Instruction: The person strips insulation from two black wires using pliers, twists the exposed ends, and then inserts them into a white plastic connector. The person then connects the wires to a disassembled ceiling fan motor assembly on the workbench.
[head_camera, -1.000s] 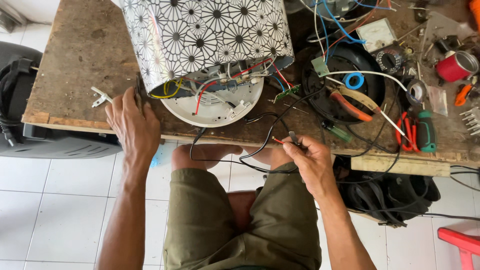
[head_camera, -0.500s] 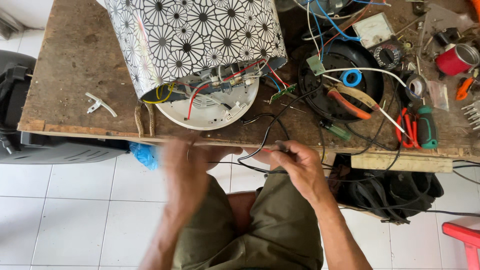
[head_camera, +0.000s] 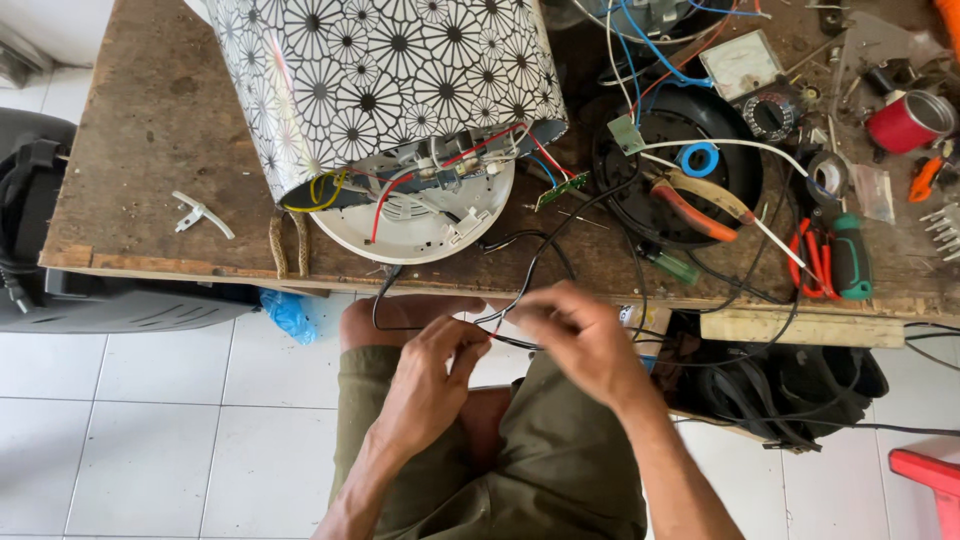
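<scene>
Hands meet over the person's lap, just below the bench edge: the left hand (head_camera: 425, 375) has its fingers curled shut on the thin black wire (head_camera: 520, 275), and the right hand (head_camera: 575, 335) pinches the same wire beside it. That wire runs up onto the wooden bench (head_camera: 130, 150) to the open base of the flower-patterned appliance (head_camera: 385, 95), which lies tilted on its side. A hard tug could likely drag the appliance toward the edge or strain its red and yellow leads. Pliers (head_camera: 700, 205), a green-handled screwdriver (head_camera: 850, 258) and looping cables crowd the right, ready to snag.
</scene>
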